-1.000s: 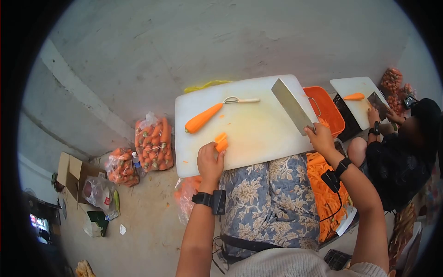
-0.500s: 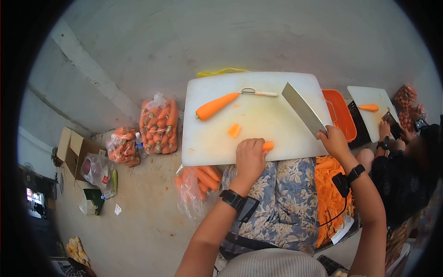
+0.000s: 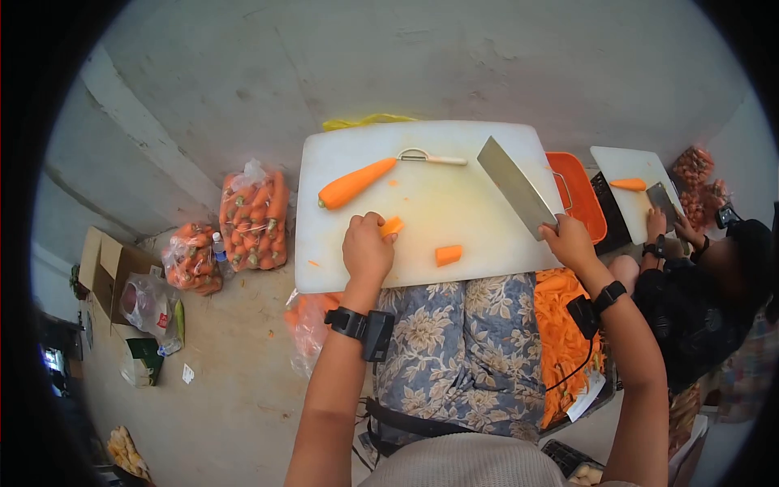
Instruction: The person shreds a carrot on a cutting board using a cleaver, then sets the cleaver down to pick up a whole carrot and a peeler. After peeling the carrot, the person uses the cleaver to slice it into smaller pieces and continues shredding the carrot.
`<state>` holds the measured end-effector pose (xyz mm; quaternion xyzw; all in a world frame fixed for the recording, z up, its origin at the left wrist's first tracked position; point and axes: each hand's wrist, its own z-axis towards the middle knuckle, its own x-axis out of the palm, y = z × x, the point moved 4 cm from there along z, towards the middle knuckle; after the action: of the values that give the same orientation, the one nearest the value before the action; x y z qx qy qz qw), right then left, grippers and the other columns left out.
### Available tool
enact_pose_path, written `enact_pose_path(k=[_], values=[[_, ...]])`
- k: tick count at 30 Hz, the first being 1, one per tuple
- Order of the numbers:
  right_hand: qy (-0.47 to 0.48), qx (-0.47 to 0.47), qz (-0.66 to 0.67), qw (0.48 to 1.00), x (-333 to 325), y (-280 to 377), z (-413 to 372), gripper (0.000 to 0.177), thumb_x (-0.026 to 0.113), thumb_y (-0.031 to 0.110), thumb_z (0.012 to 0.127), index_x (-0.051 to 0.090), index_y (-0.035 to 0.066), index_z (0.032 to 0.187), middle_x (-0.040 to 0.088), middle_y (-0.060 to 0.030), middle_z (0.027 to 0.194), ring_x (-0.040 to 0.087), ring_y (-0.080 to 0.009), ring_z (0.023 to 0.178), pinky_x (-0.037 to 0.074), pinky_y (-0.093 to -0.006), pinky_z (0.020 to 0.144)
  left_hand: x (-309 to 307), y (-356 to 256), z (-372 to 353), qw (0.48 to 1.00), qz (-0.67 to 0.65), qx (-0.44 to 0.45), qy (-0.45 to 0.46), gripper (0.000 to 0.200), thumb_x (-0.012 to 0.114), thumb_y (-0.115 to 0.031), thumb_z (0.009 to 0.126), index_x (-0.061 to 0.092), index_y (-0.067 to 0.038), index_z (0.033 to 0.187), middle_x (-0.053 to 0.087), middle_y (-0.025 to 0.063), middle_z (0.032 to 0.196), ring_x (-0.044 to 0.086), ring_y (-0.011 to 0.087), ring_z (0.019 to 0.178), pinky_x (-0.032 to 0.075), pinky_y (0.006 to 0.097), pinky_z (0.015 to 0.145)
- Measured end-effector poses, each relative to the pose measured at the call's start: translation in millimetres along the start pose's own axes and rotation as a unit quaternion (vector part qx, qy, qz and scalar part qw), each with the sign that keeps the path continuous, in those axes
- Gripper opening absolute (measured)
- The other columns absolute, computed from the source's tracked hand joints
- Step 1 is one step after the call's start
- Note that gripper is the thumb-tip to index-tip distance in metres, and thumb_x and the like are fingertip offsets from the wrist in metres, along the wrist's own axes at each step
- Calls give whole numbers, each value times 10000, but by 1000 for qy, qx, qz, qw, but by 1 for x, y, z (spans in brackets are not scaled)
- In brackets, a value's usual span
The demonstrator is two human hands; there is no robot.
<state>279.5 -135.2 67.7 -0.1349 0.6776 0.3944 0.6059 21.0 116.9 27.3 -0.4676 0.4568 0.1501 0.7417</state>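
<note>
My right hand [image 3: 570, 243] grips the handle of a cleaver [image 3: 516, 187], its broad blade slanting up and left over the white cutting board [image 3: 454, 195]. At the board's near left, my left hand [image 3: 367, 250] has its fingers closed on a piece of carrot [image 3: 391, 226]. Another cut carrot piece [image 3: 448, 256] lies near the front edge, between my hands. Behind them are a whole peeled carrot [image 3: 357, 184] and a peeler [image 3: 434, 158] touching its thin tip.
An orange basin [image 3: 580, 199] stands right of the board, with carrot strips [image 3: 568, 333] nearer me. Bagged carrots [image 3: 253, 219] stand on the floor at left, near a cardboard box [image 3: 114, 268]. At right a co-worker [image 3: 690, 300] holds a knife at another board [image 3: 621, 162].
My left hand has moved left from the front carrot piece, leaving it on the board, and has taken hold of the other piece. The cleaver stays raised in my right hand.
</note>
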Motion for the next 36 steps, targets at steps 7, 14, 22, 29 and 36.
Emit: enact_pose_path(k=[7, 14, 22, 29, 36], values=[[13, 17, 18, 1000, -1, 2, 0, 323, 657, 244, 854, 618, -72, 802, 649, -277, 788, 653, -420, 772, 509, -469, 686, -7, -15, -28, 985, -92, 128, -70, 196, 683, -19, 748, 686, -57, 940, 612, 96, 933, 596, 309, 898, 491, 417, 775], [-3, 12, 13, 1000, 3, -4, -1, 326, 658, 242, 855, 615, -78, 811, 655, -274, 794, 662, -409, 766, 515, -456, 679, -20, -20, -53, 983, -8, 185, -1, 401, 630, 45, 691, 688, -57, 1075, 627, 100, 1014, 584, 305, 978, 479, 412, 859], [10, 18, 4, 1000, -1, 0, 1, 337, 663, 255, 854, 620, -75, 800, 650, -267, 774, 657, -407, 751, 509, -466, 673, 0, -75, -49, 972, -53, 208, 97, 354, 730, -77, 727, 666, -48, 1075, 635, 135, 977, 601, 326, 964, 491, 410, 836], [-7, 1, 14, 1000, 3, 3, -4, 317, 651, 241, 860, 614, -66, 787, 647, -277, 789, 650, -422, 767, 511, -473, 686, 15, -61, -7, 979, 91, 170, 61, 198, 734, -106, 756, 688, -61, 943, 634, 109, 946, 617, 302, 922, 500, 410, 796], [-25, -26, 7, 999, 4, -6, -1, 310, 666, 230, 862, 616, -75, 837, 621, -228, 674, 652, -366, 657, 486, -426, 607, -24, -5, -17, 985, -19, 134, -111, 346, 722, -73, 775, 643, -48, 1111, 630, 133, 983, 598, 332, 915, 489, 412, 811]])
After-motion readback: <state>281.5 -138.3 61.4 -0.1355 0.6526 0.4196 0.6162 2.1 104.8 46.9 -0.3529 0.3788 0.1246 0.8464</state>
